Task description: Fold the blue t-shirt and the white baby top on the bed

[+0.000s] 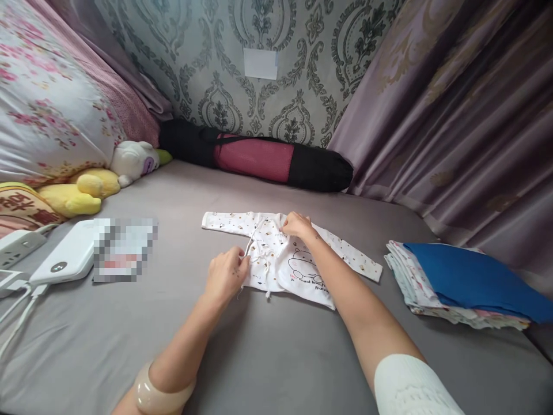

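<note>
A small white baby wrap shirt point(263, 265) with tiny prints, tie strings and a bear drawing lies spread on the grey bed sheet point(173, 346), both sleeves stretched out sideways. My left hand point(227, 274) is closed at the shirt's left side edge, its fingertips pinching the cloth beside the strings. Up at the neckline, my right hand point(297, 223) has its fingers closed on the collar edge. My right forearm crosses over part of the shirt front and hides some of the drawing and lettering.
Folded clothes point(415, 282) with a blue cloth point(470, 276) on top lie at the right. To the left are a white power bank point(64, 253) with cables, a blurred-out packet point(125, 248) and plush toys point(133, 161). A black and maroon rolled bag point(254, 157) lies along the wall.
</note>
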Available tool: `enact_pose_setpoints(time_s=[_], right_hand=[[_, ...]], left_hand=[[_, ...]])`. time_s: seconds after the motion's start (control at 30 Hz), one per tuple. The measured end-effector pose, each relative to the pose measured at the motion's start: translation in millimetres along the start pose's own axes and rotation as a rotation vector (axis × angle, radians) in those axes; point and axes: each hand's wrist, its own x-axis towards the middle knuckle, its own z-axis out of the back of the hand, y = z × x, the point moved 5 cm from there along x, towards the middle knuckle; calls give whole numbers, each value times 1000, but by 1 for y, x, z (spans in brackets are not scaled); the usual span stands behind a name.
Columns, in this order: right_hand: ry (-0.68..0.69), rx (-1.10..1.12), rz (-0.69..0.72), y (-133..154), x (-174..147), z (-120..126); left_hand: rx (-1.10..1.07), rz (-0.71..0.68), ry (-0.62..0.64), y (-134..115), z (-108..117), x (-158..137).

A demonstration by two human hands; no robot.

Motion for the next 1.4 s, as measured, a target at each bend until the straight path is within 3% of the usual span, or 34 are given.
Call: enact_pose_setpoints(time_s=[0.1, 0.23, 0.5, 0.6, 0.77, 0.87, 1.07, 1.4], right_hand=[[44, -14, -64, 2, 4, -4], [69, -19, -63, 3, 4, -4], [-112, -48, -33, -6, -4, -1], [-110, -19, 13, -13, -4, -1], [-82, 44, 117, -30, -3, 5], [-23, 73, 170, -35, -4, 0], [-8, 149, 181, -43, -9, -14], [-296, 396, 92, -39, -10, -41]], left_hand=[[-42, 51, 127, 3, 0, -3], [-53, 35, 170, 1, -1, -6], [13, -6, 252, -1, -2, -9], [20, -49, 192, -1, -3, -8], [-107, -278, -112, -18, 0, -6], [-198, -346, -40, -34, -15, -7], [-195, -242, 83, -50, -39, -10], [-107, -297, 49, -55, -45, -8]])
